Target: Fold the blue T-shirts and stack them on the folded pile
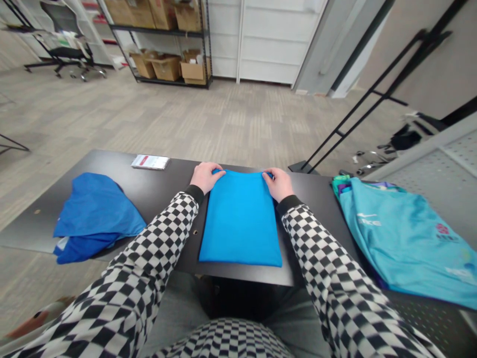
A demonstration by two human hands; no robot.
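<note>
Folded blue garment (240,219) lies flat on the black tabletop (175,186), soft, light and apt to sag unless held along its far edge, where the left hand (207,178) and right hand (278,184) each pinch a corner narrowly.

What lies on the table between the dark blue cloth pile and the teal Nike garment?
In the head view, a folded bright blue garment lies there, its far edge held by the left hand and right hand.
</note>
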